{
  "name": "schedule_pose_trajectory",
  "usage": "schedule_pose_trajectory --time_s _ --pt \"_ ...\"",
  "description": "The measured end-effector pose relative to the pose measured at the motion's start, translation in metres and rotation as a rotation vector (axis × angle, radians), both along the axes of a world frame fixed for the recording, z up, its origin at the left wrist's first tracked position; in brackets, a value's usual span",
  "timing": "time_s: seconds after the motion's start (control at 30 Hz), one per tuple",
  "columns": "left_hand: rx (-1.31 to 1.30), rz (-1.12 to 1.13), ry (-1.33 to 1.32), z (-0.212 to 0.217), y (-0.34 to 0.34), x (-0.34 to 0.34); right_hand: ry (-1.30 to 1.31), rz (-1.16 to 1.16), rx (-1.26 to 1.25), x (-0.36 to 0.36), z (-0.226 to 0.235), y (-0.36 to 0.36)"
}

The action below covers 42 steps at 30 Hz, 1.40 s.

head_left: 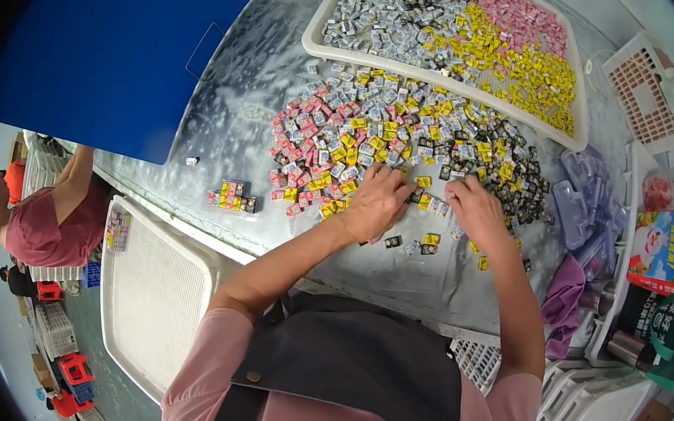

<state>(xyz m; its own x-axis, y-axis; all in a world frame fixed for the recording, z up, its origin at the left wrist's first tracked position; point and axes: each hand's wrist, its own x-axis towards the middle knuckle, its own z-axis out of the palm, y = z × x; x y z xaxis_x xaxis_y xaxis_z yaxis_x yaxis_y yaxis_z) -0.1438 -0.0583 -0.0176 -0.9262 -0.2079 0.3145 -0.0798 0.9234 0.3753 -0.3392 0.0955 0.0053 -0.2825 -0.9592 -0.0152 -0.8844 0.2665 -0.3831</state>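
Note:
A wide heap of small printed boxes (361, 135) in pink, yellow, white and black lies on the grey tabletop (284, 242). At the heap's near edge is my left hand (377, 204), its fingers curled and closed down among the boxes. Opposite it, my right hand (480, 213) has its thumb and fingers drawn together. Between them sits a short row of small boxes (434, 205), with a yellow box (423, 182) just beyond. My fingers hide whatever they may hold. Farther left, several boxes form a neat block (231, 197).
A white tray (315, 42) of color-sorted boxes stands behind the heap. Clear plastic packs (575, 211) and a purple cloth (563, 304) are at right. A blue panel (117, 39) covers the far left, near a co-worker (60, 222). An empty-looking white tray (150, 306) stands below the table edge.

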Motion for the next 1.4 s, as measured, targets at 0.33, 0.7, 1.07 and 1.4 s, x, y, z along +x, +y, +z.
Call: schedule_pose_trajectory --time_s 0.33,0.7,1.07,1.4 --pt "-0.043 -0.049 -0.112 0.009 -0.006 -0.007 -0.068 -0.060 -0.093 0.026 0.003 0.024" --pt "-0.003 -0.047 -0.061 0.007 0.002 0.004 -0.110 0.003 -0.048 0.031 0.006 0.030" --pt "0.049 -0.060 -0.089 0.013 0.002 0.005 -0.013 -0.039 -0.023 0.041 0.001 0.033" --pt "0.051 -0.049 -0.077 0.009 0.003 0.005 -0.109 -0.159 -0.057 0.045 0.001 0.029"
